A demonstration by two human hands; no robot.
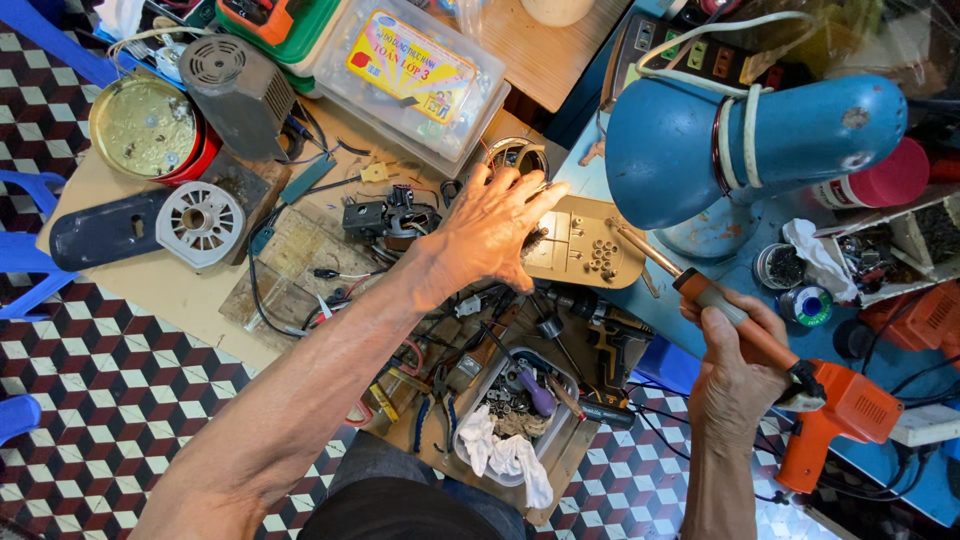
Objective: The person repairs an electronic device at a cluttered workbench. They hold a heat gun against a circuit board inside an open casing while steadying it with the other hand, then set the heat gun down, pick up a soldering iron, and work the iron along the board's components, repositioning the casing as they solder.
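Gripping a soldering iron (735, 320) by its orange handle in the right hand (735, 385), fist clamped, tip angling toward the tan plastic tray (585, 245). Spreading left hand (490, 230), fingers apart, over a small motor part, mostly hidden. Looking light, stiff; probably hot up front, so holding at the handle only.

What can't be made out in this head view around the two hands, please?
- Whatever the left hand touches: hidden under its palm.
- Soldering iron tip: thin, blurred against the tan tray.
- Right hand fingers: curled behind the handle.
- Orange tool cord: cut off at the edge.
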